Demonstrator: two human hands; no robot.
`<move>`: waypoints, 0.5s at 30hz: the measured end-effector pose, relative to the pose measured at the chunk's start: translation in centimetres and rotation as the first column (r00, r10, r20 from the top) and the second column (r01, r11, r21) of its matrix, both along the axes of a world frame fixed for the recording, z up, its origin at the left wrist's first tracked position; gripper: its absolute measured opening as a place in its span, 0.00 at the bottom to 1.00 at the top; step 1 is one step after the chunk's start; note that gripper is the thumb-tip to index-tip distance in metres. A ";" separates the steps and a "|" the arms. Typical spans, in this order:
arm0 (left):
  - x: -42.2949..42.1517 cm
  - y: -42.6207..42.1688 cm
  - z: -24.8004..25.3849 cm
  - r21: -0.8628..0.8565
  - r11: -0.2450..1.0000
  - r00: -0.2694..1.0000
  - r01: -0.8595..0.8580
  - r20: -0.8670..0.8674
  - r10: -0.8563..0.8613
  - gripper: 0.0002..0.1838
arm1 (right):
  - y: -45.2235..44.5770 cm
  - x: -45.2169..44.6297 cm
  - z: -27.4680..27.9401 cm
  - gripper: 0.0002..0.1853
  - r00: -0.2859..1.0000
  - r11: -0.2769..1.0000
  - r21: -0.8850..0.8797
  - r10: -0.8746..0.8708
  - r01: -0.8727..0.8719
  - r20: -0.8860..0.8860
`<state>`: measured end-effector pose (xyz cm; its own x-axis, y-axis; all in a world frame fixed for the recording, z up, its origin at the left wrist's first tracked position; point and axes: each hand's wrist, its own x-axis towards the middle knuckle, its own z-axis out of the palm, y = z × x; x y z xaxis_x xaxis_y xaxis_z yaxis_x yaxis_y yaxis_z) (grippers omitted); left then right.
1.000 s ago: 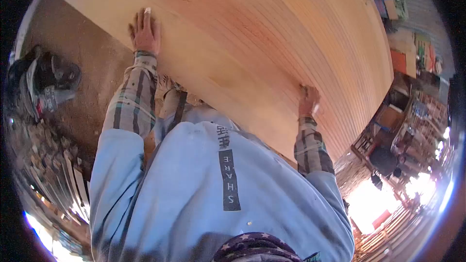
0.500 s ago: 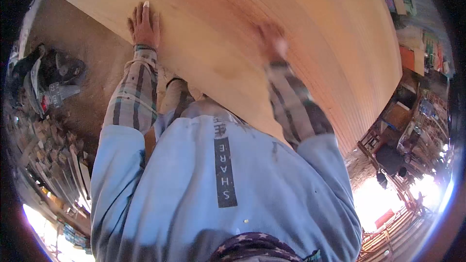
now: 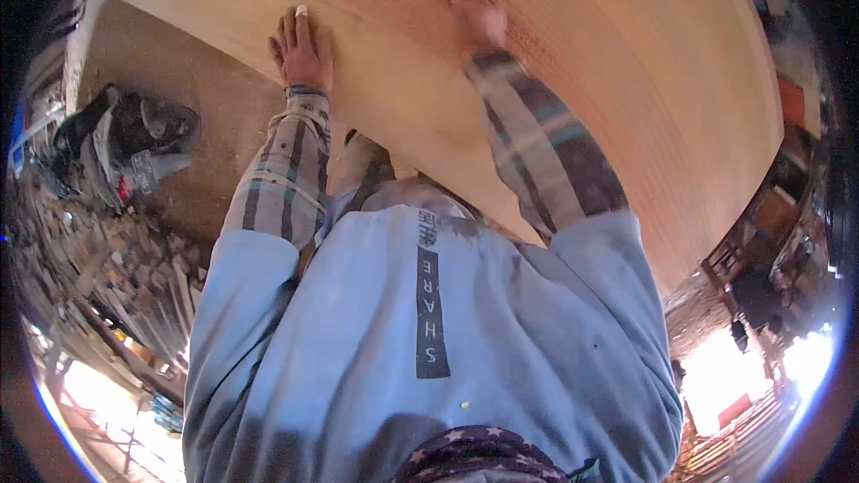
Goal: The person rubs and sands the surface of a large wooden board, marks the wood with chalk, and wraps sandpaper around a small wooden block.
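A broad, pale wooden board point(image 3: 412, 98) with reddish grain and streaks fills the upper part of the head view. My left hand point(image 3: 302, 51) lies flat near the board's near edge, fingers spread, with something white on one fingertip. Farther to the right, my right hand point(image 3: 472, 16) rests on or just over the reddish part of the surface; it is blurred, but its fingers look stretched out and apart. Neither hand grips anything.
Left of the board, a dark motorcycle-like object point(image 3: 134, 143) stands on brown ground point(image 3: 215, 161). Many wood pieces point(image 3: 134, 277) are heaped at the lower left. At the right edge are cluttered shelves or frames point(image 3: 774, 215) and a dark object point(image 3: 756, 295).
My right hand has swept across the board, up and to the left, away from my body. My left hand stays flat on the board while the whole view has shifted slightly.
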<state>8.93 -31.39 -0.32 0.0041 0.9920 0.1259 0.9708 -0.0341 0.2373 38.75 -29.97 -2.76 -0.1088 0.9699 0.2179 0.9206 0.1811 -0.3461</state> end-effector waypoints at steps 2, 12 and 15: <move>0.5 0.3 0.3 -0.011 1.000 0.999 0.014 0.048 -0.013 0.32 | 1.1 -0.9 2.0 0.21 0.999 0.999 -0.038 -0.013 0.014 0.044; 0.3 0.0 0.9 -0.023 0.997 0.993 0.072 0.098 -0.069 0.33 | -17.5 13.7 8.9 0.14 0.891 0.823 -0.342 -0.415 0.454 0.183; 0.3 -0.4 1.2 -0.057 0.991 0.986 0.121 0.122 -0.114 0.33 | -13.5 8.4 3.0 0.17 0.885 0.835 -0.308 -0.464 0.455 0.048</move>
<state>9.23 -31.77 0.84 0.1097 0.9916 0.0692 0.9259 -0.1273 0.3557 47.15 -43.42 0.26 0.3671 0.9250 -0.0974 0.8612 -0.3776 -0.3401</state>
